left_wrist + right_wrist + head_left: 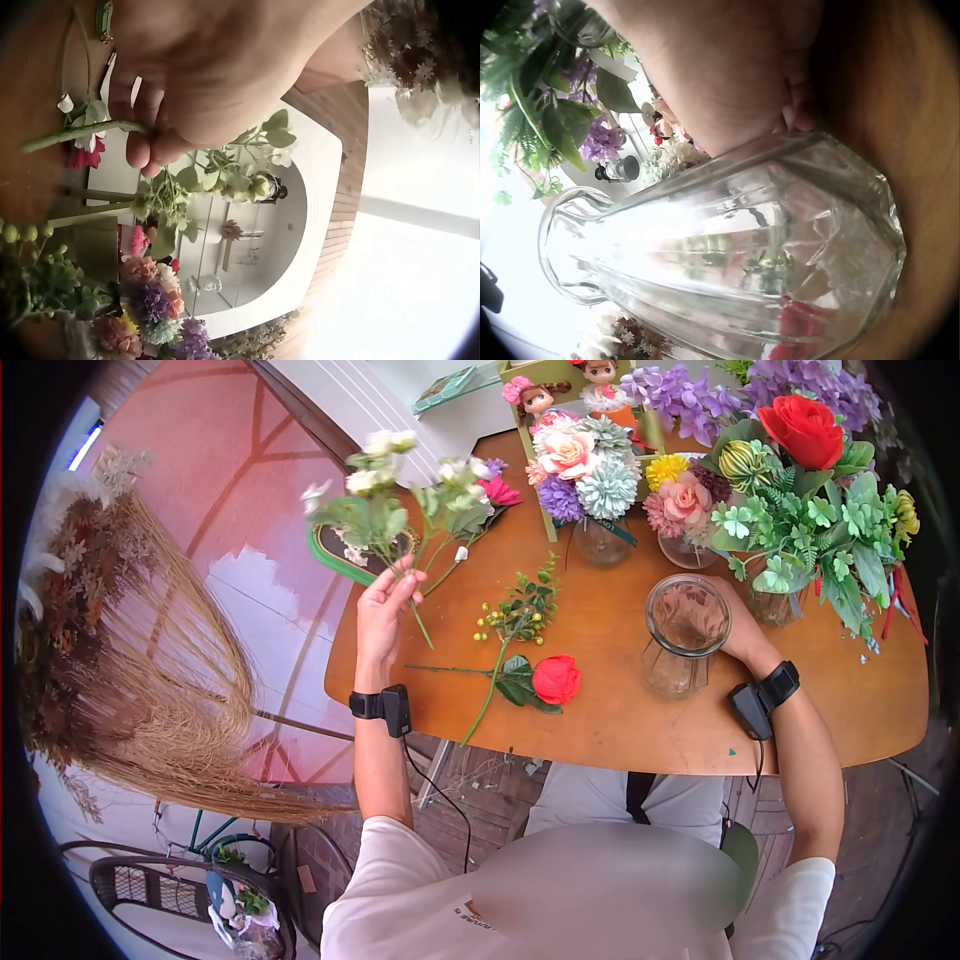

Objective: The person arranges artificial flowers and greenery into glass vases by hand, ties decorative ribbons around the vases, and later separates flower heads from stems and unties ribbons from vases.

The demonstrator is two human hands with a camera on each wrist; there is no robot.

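My left hand (385, 615) pinches the stem of an artificial white flower spray (380, 525), raised over the table's left side. In the left wrist view the cut green stem (71, 136) sticks out past the fingertips. My right hand (738, 618) holds a clear faceted glass vase (678, 660) from its far right side, and the fingers show partly through the glass. The vase stands upright on the wooden table, with no flowers in it. Between the hands lie a red rose (556, 680) and a green sprig with yellow berries (515, 620).
Behind the vase stand a small pastel bouquet (585, 470) in a glass and a large arrangement with a red rose (800, 435). A green-rimmed oval frame (335, 555) and a magenta flower (500, 491) lie at the back left. Dried plumes (150, 660) stand beyond the table's left edge.
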